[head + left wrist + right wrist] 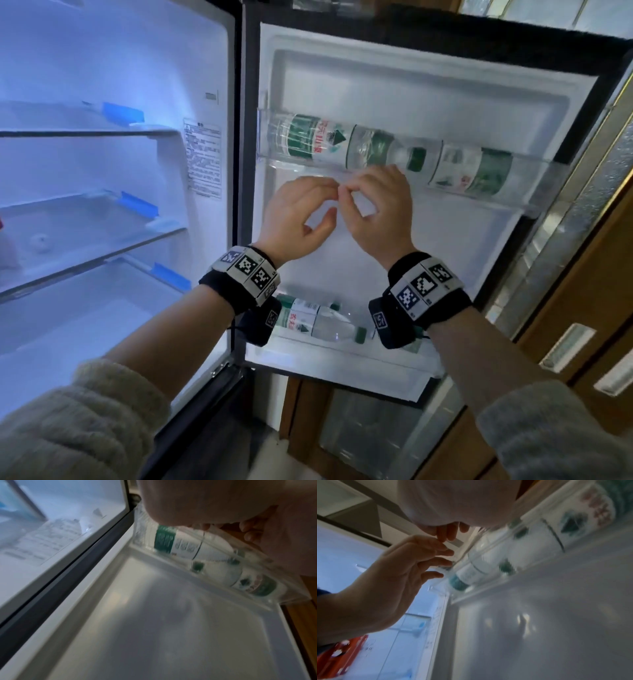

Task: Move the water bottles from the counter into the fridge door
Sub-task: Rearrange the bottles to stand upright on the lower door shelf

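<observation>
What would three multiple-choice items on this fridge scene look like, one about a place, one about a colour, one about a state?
1. Where do the two upper bottles lie?
A. upper door shelf
B. glass shelf inside the fridge
C. floor

2. What colour are the bottle caps?
A. red
B. green
C. yellow

3. What do the hands hold?
A. one bottle each
B. one shared bottle
C. nothing

Key: 1 A, the left bottle and right bottle lie on their sides in the upper door shelf. 2 B, the cap is green. 3 C, the left hand and right hand hover empty below that shelf, fingers loosely curled.
</observation>
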